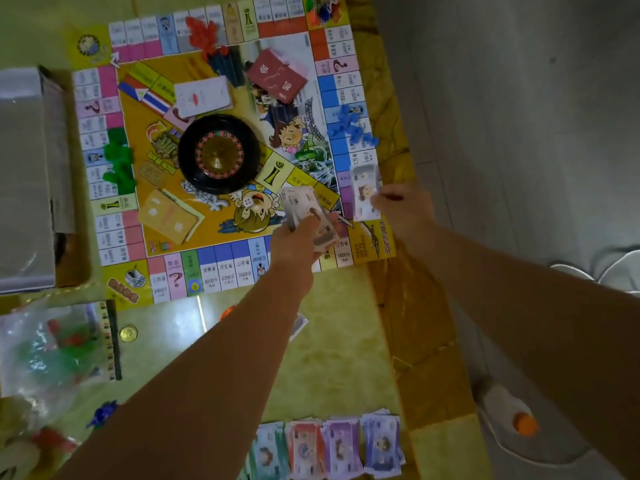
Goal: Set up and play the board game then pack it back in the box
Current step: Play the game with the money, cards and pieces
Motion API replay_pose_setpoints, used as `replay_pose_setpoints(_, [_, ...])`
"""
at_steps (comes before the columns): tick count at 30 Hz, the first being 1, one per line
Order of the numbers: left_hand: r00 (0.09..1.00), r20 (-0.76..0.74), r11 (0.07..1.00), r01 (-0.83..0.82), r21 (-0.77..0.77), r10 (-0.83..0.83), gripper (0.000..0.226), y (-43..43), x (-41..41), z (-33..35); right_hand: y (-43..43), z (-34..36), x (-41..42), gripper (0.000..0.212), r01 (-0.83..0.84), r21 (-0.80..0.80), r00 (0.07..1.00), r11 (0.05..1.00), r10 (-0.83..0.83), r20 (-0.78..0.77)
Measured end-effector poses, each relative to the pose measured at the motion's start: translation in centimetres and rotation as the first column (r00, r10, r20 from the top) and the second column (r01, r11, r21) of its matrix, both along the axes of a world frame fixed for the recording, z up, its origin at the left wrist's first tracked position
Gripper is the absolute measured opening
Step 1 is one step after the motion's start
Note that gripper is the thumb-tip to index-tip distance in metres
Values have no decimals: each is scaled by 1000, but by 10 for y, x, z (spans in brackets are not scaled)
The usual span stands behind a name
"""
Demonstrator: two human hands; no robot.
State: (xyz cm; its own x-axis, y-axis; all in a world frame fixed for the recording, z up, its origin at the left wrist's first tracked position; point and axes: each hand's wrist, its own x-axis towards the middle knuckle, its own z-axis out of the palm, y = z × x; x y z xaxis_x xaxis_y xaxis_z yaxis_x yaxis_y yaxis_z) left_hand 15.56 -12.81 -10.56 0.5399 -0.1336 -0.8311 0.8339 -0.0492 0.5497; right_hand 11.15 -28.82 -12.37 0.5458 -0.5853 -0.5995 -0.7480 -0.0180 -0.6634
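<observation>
The game board (pixel 221 258) lies flat on the table, with a black roulette wheel (pixel 219 154) at its centre. My left hand (pixel 298 241) grips a stack of play money (pixel 304 206) over the board's near right part. My right hand (pixel 403 211) pinches a single purple banknote (pixel 364 192) above the board's right edge. Four sorted piles of banknotes (pixel 329 445) lie at the table's near edge. Red (pixel 204 34), green (pixel 119 166) and blue (pixel 349 128) plastic pieces sit in heaps on the board. A white die (pixel 248 202) rests near the wheel.
Card decks lie on the board: red-backed (pixel 277 76), white (pixel 202 97), orange (pixel 169 216). A grey box (pixel 26 181) stands left of the board. A clear bag of pieces (pixel 52 355) and a gold coin (pixel 128 334) lie near left. The table edge (pixel 426 341) runs along the right, floor beyond.
</observation>
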Motion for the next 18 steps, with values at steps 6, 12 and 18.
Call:
replay_pose_setpoints(6, [1000, -14, 999, 13, 52, -13, 11, -11, 21, -13, -6, -21, 15, 25, -47, -210, 992, 976, 21, -123])
replay_pose_setpoints(12, [998, -52, 998, 45, 39, -43, 14, -8, 33, -15, 11, -2, 20, 21, -142, -102, 986, 985, 149, 68])
replay_pose_setpoints(18, [995, -96, 999, 19, 46, -15, 27, -5, 41, -5, 31, 10, 38, 14, -426, 141, 904, 894, 415, 103])
